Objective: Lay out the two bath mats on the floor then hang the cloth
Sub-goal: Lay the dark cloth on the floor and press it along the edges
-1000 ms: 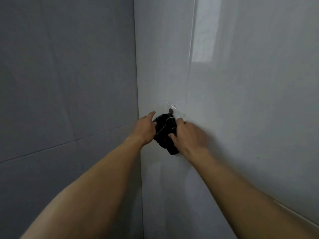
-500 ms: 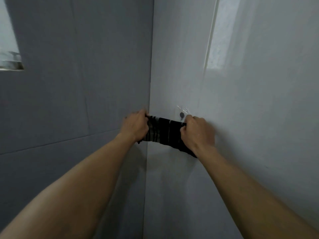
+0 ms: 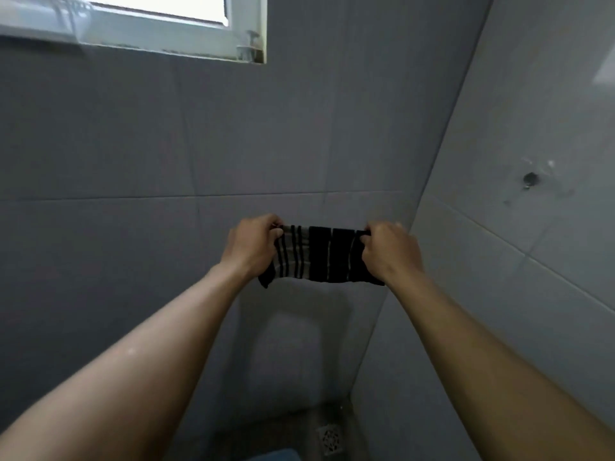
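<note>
Cloth (image 3: 319,254) (dark, striped) spread between left grip (image 3: 253,244) and right grip (image 3: 389,251)

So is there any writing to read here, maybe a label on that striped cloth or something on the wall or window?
None. No word, number or sign can be read.
The striped cloth, gripped by the left hand and right hand, shows only stripes and no visible label.
The tiled wall, window frame, wall hook and floor drain bear no text.
</note>
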{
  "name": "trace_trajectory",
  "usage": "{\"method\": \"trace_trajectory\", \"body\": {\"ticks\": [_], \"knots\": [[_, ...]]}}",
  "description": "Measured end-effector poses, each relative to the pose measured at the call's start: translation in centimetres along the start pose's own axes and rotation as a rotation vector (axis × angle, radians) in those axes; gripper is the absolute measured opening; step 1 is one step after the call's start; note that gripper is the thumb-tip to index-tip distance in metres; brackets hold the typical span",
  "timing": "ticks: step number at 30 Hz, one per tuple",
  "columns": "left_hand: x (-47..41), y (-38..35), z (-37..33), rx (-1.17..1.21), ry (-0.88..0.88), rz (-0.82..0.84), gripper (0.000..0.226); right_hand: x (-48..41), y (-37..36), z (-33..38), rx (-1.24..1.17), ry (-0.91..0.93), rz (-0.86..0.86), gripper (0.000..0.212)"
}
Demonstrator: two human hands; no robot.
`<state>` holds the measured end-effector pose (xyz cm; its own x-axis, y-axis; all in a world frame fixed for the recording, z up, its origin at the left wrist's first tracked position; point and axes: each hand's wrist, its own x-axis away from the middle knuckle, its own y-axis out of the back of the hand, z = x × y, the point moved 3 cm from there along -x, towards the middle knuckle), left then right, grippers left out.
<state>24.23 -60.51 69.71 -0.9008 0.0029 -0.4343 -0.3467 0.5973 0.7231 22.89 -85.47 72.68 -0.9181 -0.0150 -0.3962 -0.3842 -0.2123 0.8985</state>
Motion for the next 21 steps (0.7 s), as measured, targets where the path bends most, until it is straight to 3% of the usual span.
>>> {"method": "trace_trajectory", "body": {"ticks": [10, 21], "knots": [[12.5, 1.9, 22.3, 0.113, 0.246, 0.049, 0.012, 5.8, -17.8, 16.1, -0.219, 0.044, 0.163, 0.015], [24.1, -9.5, 44.3, 0.063, 0.463, 0.123, 0.015, 15.2, -44.0, 21.4, -0.179, 0.186, 0.435, 0.019]]}}
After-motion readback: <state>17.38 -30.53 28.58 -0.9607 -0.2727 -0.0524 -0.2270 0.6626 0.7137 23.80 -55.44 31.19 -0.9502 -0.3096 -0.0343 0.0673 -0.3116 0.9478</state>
